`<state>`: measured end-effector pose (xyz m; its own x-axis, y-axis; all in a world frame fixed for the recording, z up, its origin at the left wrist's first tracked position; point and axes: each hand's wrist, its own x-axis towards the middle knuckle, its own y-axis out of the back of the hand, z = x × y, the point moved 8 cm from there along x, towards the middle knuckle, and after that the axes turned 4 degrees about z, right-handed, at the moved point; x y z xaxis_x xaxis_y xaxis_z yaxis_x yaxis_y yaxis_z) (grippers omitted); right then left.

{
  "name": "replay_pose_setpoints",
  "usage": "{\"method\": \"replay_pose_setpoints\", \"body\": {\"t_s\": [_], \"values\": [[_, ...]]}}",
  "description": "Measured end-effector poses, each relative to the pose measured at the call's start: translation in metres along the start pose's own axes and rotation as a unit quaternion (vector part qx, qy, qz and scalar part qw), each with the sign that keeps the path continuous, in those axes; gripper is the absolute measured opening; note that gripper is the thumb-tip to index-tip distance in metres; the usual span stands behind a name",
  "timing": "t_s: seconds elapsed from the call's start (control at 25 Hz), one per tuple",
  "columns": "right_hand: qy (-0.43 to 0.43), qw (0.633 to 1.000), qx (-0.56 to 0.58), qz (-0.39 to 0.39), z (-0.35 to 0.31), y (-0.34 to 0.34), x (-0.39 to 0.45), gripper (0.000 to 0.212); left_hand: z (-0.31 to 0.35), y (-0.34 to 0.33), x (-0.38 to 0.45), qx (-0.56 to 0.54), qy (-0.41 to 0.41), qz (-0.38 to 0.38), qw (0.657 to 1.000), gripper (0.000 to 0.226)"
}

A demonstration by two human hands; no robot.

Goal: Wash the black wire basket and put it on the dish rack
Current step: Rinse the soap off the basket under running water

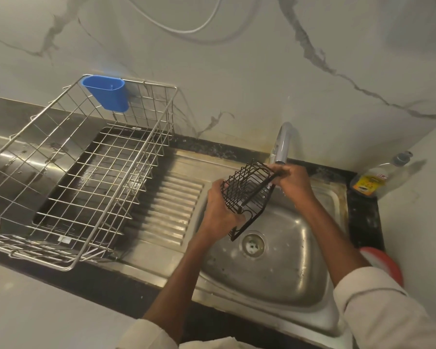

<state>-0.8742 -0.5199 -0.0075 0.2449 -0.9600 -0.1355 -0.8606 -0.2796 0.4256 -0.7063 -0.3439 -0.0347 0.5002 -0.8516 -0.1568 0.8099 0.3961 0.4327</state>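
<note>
Holding the black wire basket tilted over the sink, just below the tap; left hand curled round its lower rim, right hand pinching the upper edge. Probably light, rigid, slick when wet; best gripped by the rim wires. Dish rack waiting to the left

A small black wire basket with a mesh grid side, tilted on its edge above the steel sink. A large silver wire dish rack, open-topped and upright, stands on the drainboard to the left
</note>
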Motion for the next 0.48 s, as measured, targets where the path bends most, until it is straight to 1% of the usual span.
{"method": "replay_pose_setpoints", "body": {"t_s": [0.08,0.2,0.36,0.48], "values": [[0.004,0.999,-0.037,0.008,-0.004,-0.003,0.006,0.026,0.001,0.002,-0.001,-0.005,0.007,0.018,1.000,0.108],[-0.004,1.000,-0.021,0.006,-0.008,-0.008,0.013,0.029,0.001,0.007,0.001,-0.024,0.011,0.045,0.999,0.108],[0.004,0.999,-0.052,-0.015,-0.003,-0.004,0.009,0.028,0.000,0.009,0.005,-0.042,0.012,0.041,0.998,0.107],[0.014,1.000,0.003,-0.013,-0.002,0.004,-0.001,0.032,0.000,0.010,0.009,-0.066,0.008,0.026,0.997,0.110]]}}
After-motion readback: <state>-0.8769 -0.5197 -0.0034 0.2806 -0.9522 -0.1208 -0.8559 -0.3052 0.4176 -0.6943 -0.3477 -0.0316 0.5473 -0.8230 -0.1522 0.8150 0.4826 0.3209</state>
